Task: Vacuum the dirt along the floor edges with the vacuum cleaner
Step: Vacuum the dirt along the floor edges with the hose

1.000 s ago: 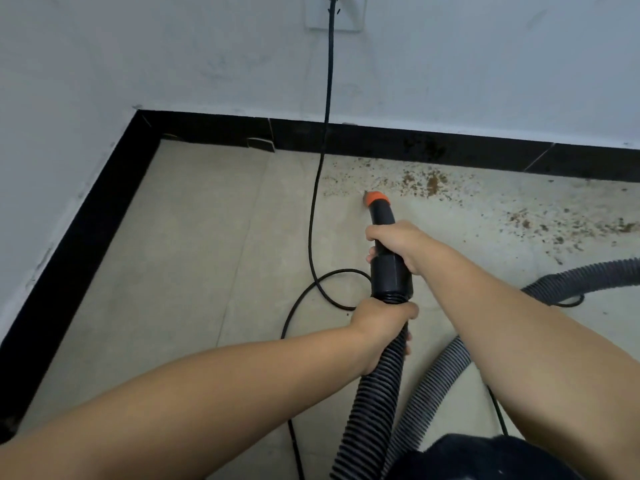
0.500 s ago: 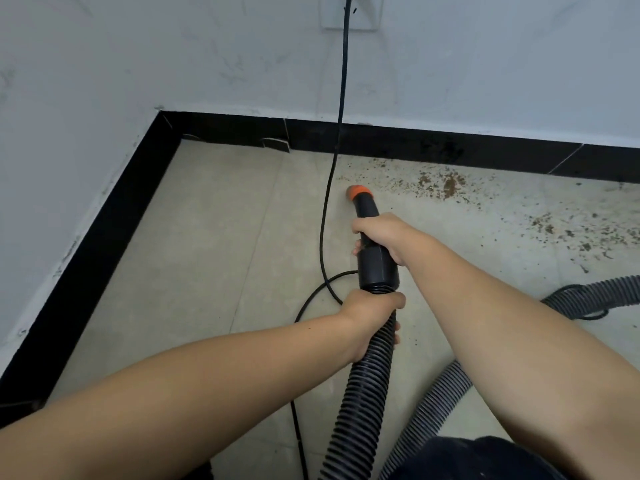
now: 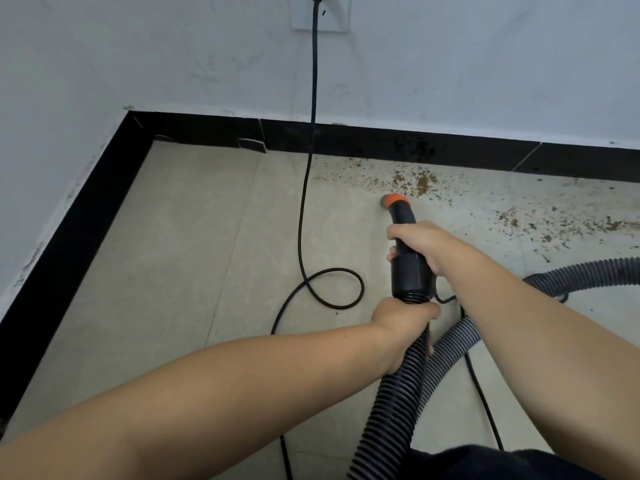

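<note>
A black vacuum nozzle (image 3: 408, 265) with an orange tip (image 3: 394, 199) points down at the beige tiled floor. My right hand (image 3: 420, 242) grips the nozzle's upper part. My left hand (image 3: 401, 323) is closed around the ribbed hose (image 3: 388, 410) just below the nozzle's collar. Brown dirt (image 3: 420, 183) lies scattered along the black skirting (image 3: 381, 143) of the far wall, directly beyond the orange tip, and more dirt (image 3: 561, 226) spreads out to the right.
A black power cord (image 3: 308, 209) hangs from a wall socket (image 3: 320, 15) and loops on the floor left of the nozzle. The grey hose (image 3: 588, 271) curves away to the right. Black skirting also runs along the left wall (image 3: 69, 244).
The nozzle's orange tip has swung right, away from the cord and up to the edge of the dirt patch. The view has shifted, so the cord's floor loop now shows fully.
</note>
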Demonstrator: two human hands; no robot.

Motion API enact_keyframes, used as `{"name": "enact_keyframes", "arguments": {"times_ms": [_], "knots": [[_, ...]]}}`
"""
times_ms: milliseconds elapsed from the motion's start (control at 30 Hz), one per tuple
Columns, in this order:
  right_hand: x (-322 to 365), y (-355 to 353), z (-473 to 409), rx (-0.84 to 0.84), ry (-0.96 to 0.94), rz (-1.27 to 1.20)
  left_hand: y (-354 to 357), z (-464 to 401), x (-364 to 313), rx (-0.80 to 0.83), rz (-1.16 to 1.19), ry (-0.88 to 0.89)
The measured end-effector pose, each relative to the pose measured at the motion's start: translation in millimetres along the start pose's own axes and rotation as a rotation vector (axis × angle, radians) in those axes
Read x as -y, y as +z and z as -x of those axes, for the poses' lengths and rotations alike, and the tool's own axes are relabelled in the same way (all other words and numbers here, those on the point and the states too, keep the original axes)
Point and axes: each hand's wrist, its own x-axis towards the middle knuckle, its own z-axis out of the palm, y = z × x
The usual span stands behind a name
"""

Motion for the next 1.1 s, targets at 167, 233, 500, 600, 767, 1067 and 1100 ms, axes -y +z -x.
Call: {"name": "enact_keyframes", "arguments": {"times_ms": [167,233,500,600,767,1067,1100], "knots": [[24,52,-7,0.132,-0.053,0.087,-34,0,-8,-0.106,0.06,0.018],[29,64,-10,0.15,-0.068,0.091,-46,-1,-12,-0.121,0.065,0.024],[9,8,-21,0.0,-0.046,0.023,-9,-15,-11,-0.001,-0.014,-0.011],[-3,-28,-21,-0.08,0.006,-0.056,15,-19,-10,0.071,-0.051,-0.015],[-1,-53,-24,-0.142,0.041,-0.107,29,-25,-22,0.086,-0.069,-0.003],[26,16,-30,-0.002,-0.014,0.016,-19,-24,-21,-0.009,0.054,0.036],[30,24,-30,0.018,-0.024,0.035,-25,-24,-21,-0.026,0.066,0.043]]}}
